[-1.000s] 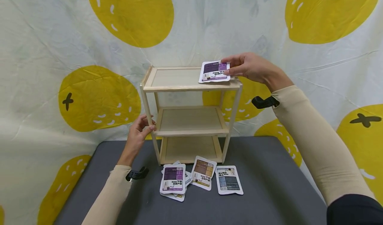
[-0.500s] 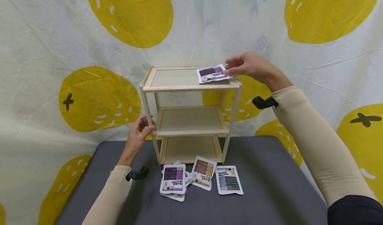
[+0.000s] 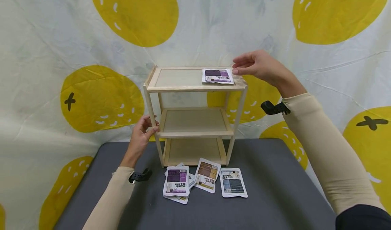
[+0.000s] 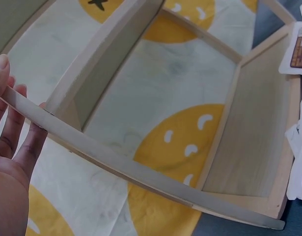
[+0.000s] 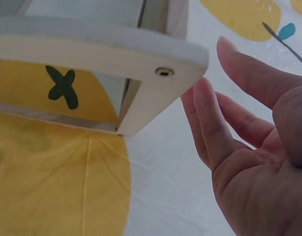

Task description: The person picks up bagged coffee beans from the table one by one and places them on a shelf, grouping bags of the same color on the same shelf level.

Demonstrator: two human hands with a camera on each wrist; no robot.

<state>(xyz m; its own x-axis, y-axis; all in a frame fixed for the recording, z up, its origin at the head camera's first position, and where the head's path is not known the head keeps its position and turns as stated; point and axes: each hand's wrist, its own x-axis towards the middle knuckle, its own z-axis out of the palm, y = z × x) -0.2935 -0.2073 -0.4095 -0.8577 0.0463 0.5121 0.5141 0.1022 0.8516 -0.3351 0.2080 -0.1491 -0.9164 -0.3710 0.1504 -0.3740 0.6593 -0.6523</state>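
A three-tier wooden shelf [image 3: 195, 134] stands in the middle of the head view. My left hand [image 3: 141, 135] grips its left front post at about the height of the middle tier; the left wrist view shows the thumb and fingers [image 4: 14, 129] around the post. On the right part of the top tier lies a flat purple-and-white packet [image 3: 218, 76]. My right hand [image 3: 259, 68] hovers just right of that packet, apart from it, with relaxed fingers and nothing between them. In the right wrist view its fingers [image 5: 212, 123] are beside the shelf's corner.
On the grey table [image 3: 268, 182] in front of the shelf lie several more packets: a purple one [image 3: 176, 181] on top of others, a brown one [image 3: 207, 175] and a blue-grey one [image 3: 233, 182]. A cloth with yellow fruit prints [image 3: 104, 99] hangs behind.
The right hand has let go of the purple packet and drawn back to the right. The packet now lies flat on the top tier. The left hand keeps its grip on the post.
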